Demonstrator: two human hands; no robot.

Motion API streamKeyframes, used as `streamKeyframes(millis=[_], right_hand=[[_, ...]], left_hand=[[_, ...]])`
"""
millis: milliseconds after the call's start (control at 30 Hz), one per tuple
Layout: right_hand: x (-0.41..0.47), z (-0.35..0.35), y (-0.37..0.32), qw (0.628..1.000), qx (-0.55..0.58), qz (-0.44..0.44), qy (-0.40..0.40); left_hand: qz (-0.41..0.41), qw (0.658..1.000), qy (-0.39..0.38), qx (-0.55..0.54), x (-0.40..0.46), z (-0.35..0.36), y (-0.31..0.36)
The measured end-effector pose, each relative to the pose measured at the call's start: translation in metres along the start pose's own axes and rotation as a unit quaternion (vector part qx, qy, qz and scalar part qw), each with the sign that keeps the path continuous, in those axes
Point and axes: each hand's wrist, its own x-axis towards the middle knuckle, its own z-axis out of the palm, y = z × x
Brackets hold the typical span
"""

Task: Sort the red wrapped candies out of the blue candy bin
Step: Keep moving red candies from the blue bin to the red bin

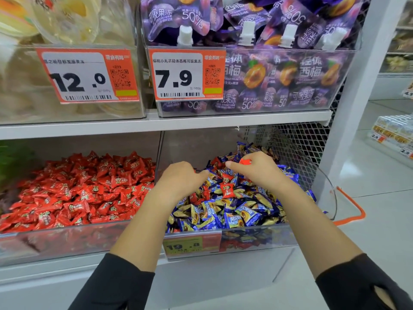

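Now our right hand (pixel 252 168) pinches a red candy (pixel 244 162) at frame centre; our left hand (pixel 181 177) curls, contents unclear. We should lift clear without snagging blue ones.

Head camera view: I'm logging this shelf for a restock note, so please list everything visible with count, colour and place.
blue candies: many, blue and yellow, lower right bin
stray red candies: several, red, among the blue ones
red candies: many, red, lower left bin
jelly pouches: many, purple, upper right bin
price tags: three, orange and white, bin fronts
left hand: over the blue bin, grips red wrappers
right hand: pinches one red candy
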Motion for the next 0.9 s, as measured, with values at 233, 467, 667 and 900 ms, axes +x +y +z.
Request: streamKeyframes(millis=[233, 467, 667, 900], right_hand=[[0.0, 0.012, 0.0, 0.987, -0.127, -0.042, -0.083], [-0.002, 0.032, -0.009, 0.924, -0.365, -0.072, -0.089], [-0.001, 0.033, -0.004, 0.956, -0.276, -0.085, -0.044], [-0.002, -0.02, 0.007, 1.0, -0.011, 0.003, 0.024]], left_hand=[[0.019, 0.987, -0.151, 0.052, -0.003, 0.008, 0.005], [0.059, 0.972, -0.213, 0.08, -0.007, 0.021, 0.004], [0.056, 0.987, -0.119, 0.096, 0.001, 0.03, -0.004], [0.044, 0.996, 0.075, -0.012, 0.003, 0.01, -0.005]])
